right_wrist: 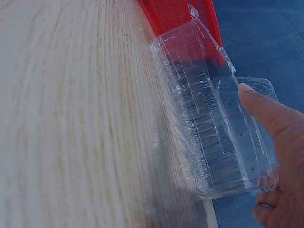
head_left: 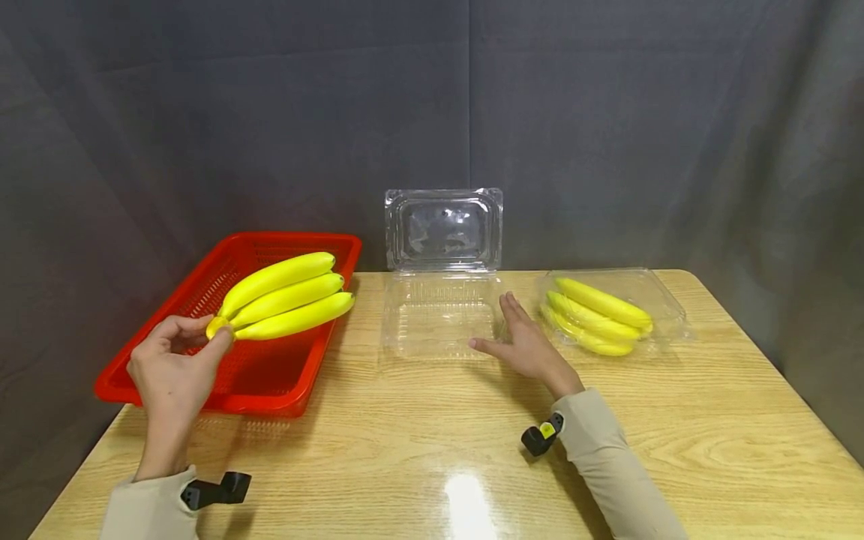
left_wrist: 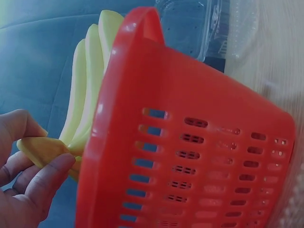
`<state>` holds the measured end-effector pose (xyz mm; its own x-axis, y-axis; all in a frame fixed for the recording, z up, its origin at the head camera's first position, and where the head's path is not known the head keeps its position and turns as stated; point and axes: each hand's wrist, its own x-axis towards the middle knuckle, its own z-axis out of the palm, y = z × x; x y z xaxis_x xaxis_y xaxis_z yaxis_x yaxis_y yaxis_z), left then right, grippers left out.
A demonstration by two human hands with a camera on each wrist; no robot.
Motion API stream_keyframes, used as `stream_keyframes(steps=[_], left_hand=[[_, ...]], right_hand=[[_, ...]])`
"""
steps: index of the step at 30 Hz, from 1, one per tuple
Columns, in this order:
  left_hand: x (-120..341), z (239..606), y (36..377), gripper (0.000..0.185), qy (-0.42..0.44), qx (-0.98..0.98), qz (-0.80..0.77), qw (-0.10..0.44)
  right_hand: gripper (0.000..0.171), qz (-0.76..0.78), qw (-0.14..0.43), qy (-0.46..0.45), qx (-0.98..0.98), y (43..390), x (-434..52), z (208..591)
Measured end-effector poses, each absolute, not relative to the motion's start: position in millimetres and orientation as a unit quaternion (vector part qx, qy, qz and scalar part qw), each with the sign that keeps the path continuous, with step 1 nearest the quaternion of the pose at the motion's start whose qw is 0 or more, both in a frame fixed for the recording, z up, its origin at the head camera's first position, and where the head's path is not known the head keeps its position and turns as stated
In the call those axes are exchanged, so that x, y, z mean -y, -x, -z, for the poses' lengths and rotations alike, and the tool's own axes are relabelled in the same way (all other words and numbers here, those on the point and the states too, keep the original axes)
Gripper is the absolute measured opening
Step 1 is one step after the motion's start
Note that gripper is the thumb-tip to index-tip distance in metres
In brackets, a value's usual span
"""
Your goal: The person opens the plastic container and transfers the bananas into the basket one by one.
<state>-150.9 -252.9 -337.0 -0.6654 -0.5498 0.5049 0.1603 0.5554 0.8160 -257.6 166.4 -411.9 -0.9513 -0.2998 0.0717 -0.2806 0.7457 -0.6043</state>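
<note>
My left hand pinches the stem end of a bunch of yellow bananas between thumb and fingers. The bunch hangs over the red basket, its tips pointing right. In the left wrist view the basket wall hides part of the bananas. My right hand is at the right side of a clear plastic clamshell box, whose lid stands raised at the back. The right thumb is stretched over the rim of the box; the other fingers look mostly straight along its outside.
A second clear box with bananas inside sits to the right of my right hand, its lid over them. A wooden table lies beneath everything. A dark grey curtain hangs behind the table.
</note>
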Motion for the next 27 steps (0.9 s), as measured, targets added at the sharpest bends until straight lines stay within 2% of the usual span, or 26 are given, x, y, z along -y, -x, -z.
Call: stream_keyframes(steps=[27], left_hand=[[270.5,346.2,153.3,0.024,-0.162,0.794,0.444,0.383]], right_hand=[[0.111,0.316,0.016,0.155,-0.936,257.1,-166.8,411.5]])
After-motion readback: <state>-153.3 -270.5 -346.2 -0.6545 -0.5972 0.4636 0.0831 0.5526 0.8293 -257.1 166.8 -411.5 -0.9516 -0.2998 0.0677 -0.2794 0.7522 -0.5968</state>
